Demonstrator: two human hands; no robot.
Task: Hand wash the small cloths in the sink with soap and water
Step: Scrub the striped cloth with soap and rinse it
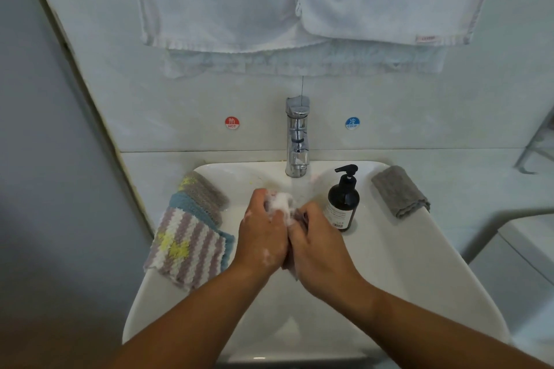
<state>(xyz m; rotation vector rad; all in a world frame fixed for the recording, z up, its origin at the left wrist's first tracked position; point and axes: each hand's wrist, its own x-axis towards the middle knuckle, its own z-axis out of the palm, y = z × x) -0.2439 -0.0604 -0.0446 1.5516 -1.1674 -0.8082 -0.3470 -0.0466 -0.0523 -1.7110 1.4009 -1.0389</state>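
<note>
My left hand (pixel 263 237) and my right hand (pixel 317 243) are pressed together over the white sink (pixel 419 263), both closed on one small soapy cloth (pixel 283 204). White foam covers the cloth's top; most of it is hidden between my palms. The chrome tap (pixel 296 138) stands just behind my hands, and water seems to run from it. A stack of striped knitted cloths (pixel 189 237) lies on the sink's left rim. A folded grey cloth (pixel 400 192) rests on the right rim. A black pump soap bottle (pixel 343 201) stands upright right of my hands.
White towels (pixel 299 3) hang on the wall above the tap. Red hot (pixel 232 122) and blue cold (pixel 352 122) stickers flank the tap. A grey wall (pixel 45 159) closes the left side; a white counter edge (pixel 524 234) lies to the right.
</note>
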